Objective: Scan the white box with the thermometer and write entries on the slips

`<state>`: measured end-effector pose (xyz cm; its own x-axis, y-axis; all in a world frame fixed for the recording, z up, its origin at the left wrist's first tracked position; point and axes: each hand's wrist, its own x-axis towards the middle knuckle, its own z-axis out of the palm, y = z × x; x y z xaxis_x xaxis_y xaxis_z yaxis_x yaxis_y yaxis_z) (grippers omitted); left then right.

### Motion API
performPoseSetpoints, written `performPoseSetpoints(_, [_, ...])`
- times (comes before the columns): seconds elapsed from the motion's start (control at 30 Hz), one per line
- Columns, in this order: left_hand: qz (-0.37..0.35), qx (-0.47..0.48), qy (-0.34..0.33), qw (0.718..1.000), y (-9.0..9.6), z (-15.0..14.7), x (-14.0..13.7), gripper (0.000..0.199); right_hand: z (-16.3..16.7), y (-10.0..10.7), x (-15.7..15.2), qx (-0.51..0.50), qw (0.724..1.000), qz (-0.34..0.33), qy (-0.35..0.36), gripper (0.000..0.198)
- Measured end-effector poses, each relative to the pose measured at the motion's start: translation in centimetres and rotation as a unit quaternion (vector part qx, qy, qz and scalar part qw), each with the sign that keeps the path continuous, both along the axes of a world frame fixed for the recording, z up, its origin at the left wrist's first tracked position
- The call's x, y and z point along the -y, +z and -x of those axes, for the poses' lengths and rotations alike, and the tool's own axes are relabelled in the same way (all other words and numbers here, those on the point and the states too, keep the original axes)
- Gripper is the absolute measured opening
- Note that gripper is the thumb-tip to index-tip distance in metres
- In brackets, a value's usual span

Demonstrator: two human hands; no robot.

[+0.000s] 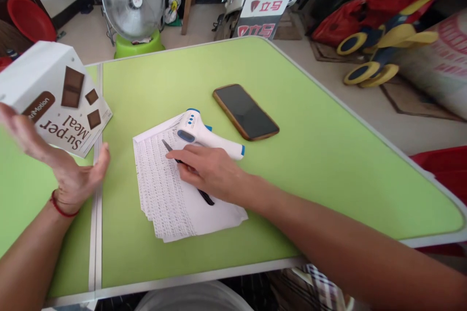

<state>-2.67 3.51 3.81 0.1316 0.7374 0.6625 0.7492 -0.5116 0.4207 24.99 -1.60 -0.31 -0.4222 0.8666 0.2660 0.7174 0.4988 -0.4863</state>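
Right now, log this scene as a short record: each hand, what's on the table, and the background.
Left hand: open, by the white box; contact unclear
Right hand: gripping a dark pointed tool over the papers
Thermometer: white and blue, partly over the papers
Phone: dark screen up, on the green table
Background: fan on a green stool

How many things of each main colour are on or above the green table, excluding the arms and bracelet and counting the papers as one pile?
White: 3 (printed box, blue-trimmed plastic thermometer, pile of handwritten paper sheets)
Black: 2 (brown-edged rectangular phone, slender pointed tool)
Total: 5
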Motion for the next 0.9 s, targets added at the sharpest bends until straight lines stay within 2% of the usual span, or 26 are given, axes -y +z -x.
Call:
performPoseSetpoints(0.07, [-0.097,-0.087,-0.052,0.990,-0.3,-0.8,0.5,0.123,-0.3,-0.2,-0.5,-0.109,0.994,0.013,0.011,0.031])
performPoseSetpoints(0.1, [-0.124,-0.104,-0.064,0.985,-0.5,-1.2,0.8,0.115,-0.4,-0.3,-0.8,-0.162,0.986,0.027,0.011,0.031])
performPoseSetpoints(0.13, [-0.120,-0.116,-0.069,0.984,-0.6,-1.5,1.1,0.108,-0.4,-0.5,-1.0,-0.207,0.977,0.042,0.011,0.030])
performPoseSetpoints(0.2, [-0.096,-0.126,-0.097,0.983,-0.9,-2.0,1.7,0.103,-0.3,-0.7,-1.1,-0.269,0.961,0.067,0.014,0.028])
performPoseSetpoints(0.27, [-0.057,-0.159,-0.167,0.972,-1.3,-2.2,1.9,0.102,0.1,-1.0,-1.0,-0.295,0.951,0.090,0.025,0.030])
performPoseSetpoints(0.33, [0.007,-0.211,-0.239,0.948,-1.9,-2.2,1.8,0.096,0.5,-1.2,-0.6,-0.301,0.948,0.102,0.018,0.030])
performPoseSetpoints(0.4, [0.081,-0.259,-0.272,0.923,-2.6,-2.1,1.6,0.088,0.9,-1.3,-0.1,-0.296,0.951,0.085,0.004,0.025])
performPoseSetpoints(0.47, [0.134,-0.287,-0.275,0.908,-3.1,-2.0,1.5,0.082,1.1,-1.3,0.3,-0.297,0.953,0.054,0.004,0.020])
performPoseSetpoints(0.53, [0.152,-0.297,-0.273,0.902,-3.4,-1.8,1.4,0.081,1.2,-1.2,0.5,-0.308,0.950,0.046,0.019,0.020])
performPoseSetpoints(0.6, [0.154,-0.300,-0.270,0.902,-3.5,-1.7,1.4,0.082,1.3,-1.2,0.5,-0.329,0.942,0.060,0.012,0.022])
performPoseSetpoints(0.77, [0.157,-0.297,-0.270,0.902,-3.5,-1.7,1.3,0.085,1.4,-1.2,0.2,-0.342,0.928,0.126,-0.083,0.017])
performPoseSetpoints(0.9, [0.157,-0.287,-0.272,0.905,-3.6,-1.7,1.2,0.084,1.4,-1.2,0.1,-0.307,0.934,0.163,-0.088,0.017])
